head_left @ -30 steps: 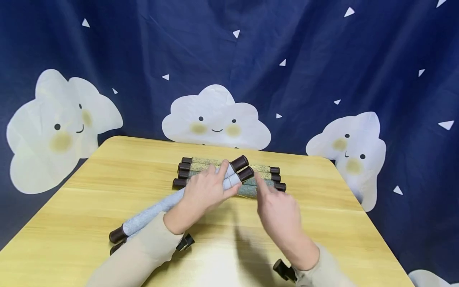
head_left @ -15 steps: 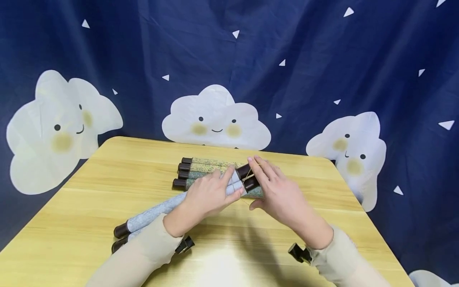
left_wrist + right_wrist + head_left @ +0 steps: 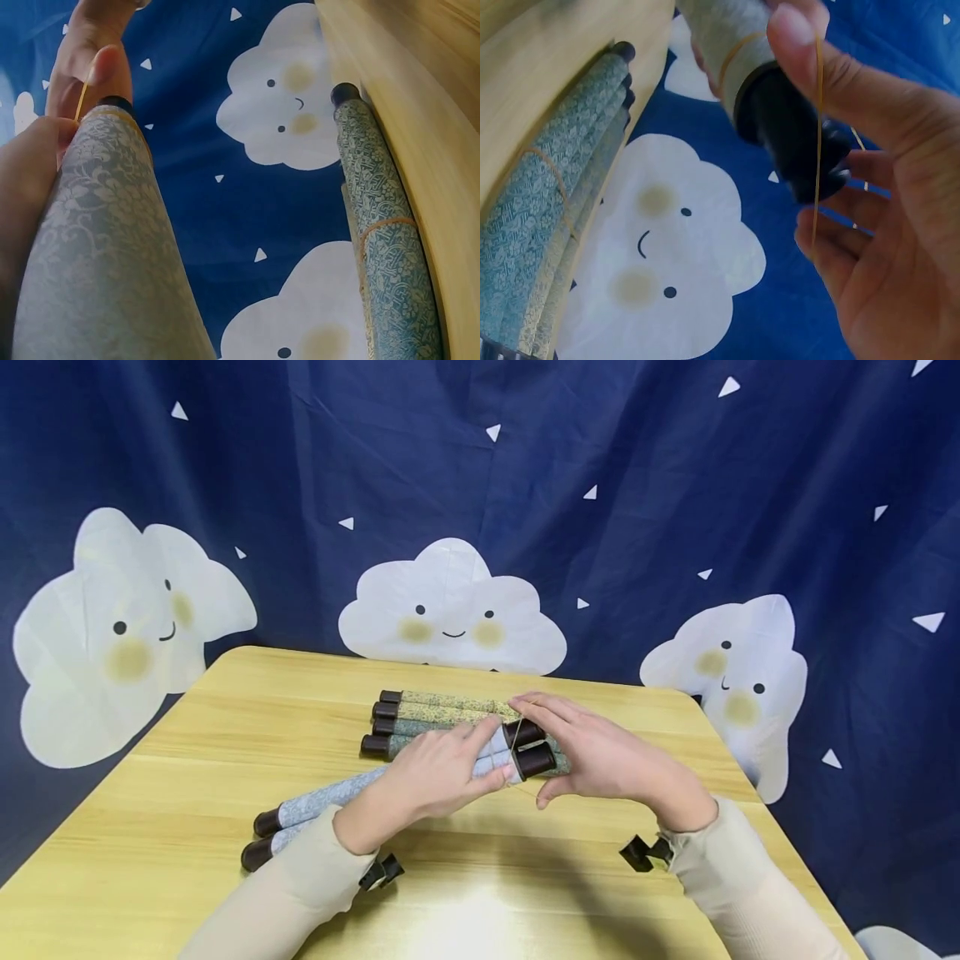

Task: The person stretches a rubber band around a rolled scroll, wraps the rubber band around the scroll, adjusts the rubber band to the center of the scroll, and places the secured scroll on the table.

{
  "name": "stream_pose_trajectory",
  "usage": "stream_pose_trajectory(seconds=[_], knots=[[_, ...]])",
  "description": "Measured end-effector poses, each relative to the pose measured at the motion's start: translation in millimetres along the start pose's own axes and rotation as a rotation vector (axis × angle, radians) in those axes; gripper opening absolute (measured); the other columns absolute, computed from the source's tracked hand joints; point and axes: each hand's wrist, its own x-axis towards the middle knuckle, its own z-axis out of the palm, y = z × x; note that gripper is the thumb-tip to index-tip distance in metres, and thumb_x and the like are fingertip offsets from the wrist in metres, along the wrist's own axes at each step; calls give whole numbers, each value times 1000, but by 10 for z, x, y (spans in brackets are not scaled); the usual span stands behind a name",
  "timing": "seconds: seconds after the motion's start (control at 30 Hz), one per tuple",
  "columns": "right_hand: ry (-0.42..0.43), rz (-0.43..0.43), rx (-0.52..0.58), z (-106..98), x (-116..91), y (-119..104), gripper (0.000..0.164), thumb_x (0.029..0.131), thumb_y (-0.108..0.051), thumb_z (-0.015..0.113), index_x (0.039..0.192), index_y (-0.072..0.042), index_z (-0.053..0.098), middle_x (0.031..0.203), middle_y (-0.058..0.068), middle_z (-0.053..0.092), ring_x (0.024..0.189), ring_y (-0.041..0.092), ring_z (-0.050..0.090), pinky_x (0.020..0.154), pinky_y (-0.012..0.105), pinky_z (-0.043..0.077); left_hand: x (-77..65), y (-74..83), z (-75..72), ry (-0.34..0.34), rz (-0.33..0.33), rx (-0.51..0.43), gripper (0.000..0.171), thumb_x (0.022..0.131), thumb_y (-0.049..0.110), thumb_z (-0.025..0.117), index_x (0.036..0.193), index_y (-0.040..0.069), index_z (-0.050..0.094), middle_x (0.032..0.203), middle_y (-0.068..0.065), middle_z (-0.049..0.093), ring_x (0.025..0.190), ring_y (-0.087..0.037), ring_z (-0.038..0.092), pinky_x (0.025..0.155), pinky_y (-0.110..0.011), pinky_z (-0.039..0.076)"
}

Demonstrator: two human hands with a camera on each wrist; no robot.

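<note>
My left hand (image 3: 435, 772) grips two pale blue patterned scrolls (image 3: 330, 797) side by side, slanting over the table; their dark end knobs (image 3: 537, 760) point right. In the left wrist view the nearer pale scroll (image 3: 112, 247) fills the lower left. My right hand (image 3: 611, 752) is at those knobs, thumb and fingers spread with a thin rubber band (image 3: 819, 142) stretched between them. The band crosses in front of the dark knobs in the right wrist view. A strand of band (image 3: 742, 51) also circles the pale cloth just behind the knobs.
Behind the hands, several yellow and green patterned scrolls (image 3: 427, 712) lie in a row on the wooden table (image 3: 187, 760). A band (image 3: 386, 223) wraps the green scroll (image 3: 390, 262). A dark blue curtain (image 3: 450, 460) with clouds hangs beyond the table.
My right hand has gone from pointing beside the knobs to spreading the rubber band around them. The pale scrolls have shifted slightly right and toward me in my left hand's grip.
</note>
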Motion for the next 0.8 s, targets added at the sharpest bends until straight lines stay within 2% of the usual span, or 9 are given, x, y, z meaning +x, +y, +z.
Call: stream_pose_trajectory(seconds=[0.23,0.4,0.6,0.8], knots=[[-39,11,84,-5,-3,53,104,68,-63,75,148,-10,36,146,5,44,131,20,44,107,42,40,-18,-36,-56,-1,59,-56,81,94,72,27,150,14,35,135,-12,58,101,-29,66,81,-43,56],[-24,17,195,34,-9,78,105,63,-64,78,145,-11,40,142,3,48,124,18,50,103,42,44,-26,-48,-94,2,100,-80,77,95,71,31,149,16,35,136,-11,57,101,-29,66,82,-43,56],[9,28,373,130,-29,105,109,55,-48,91,144,-11,39,142,2,49,122,18,53,103,41,44,-36,-64,-129,-2,151,-88,73,95,67,38,150,18,34,139,-10,55,100,-29,67,83,-44,56],[33,14,504,239,-22,136,108,54,-34,95,143,-14,38,139,2,49,119,19,54,103,41,42,-55,-66,-167,-21,179,-110,72,95,64,40,149,16,35,139,-10,55,99,-28,67,83,-43,56]])
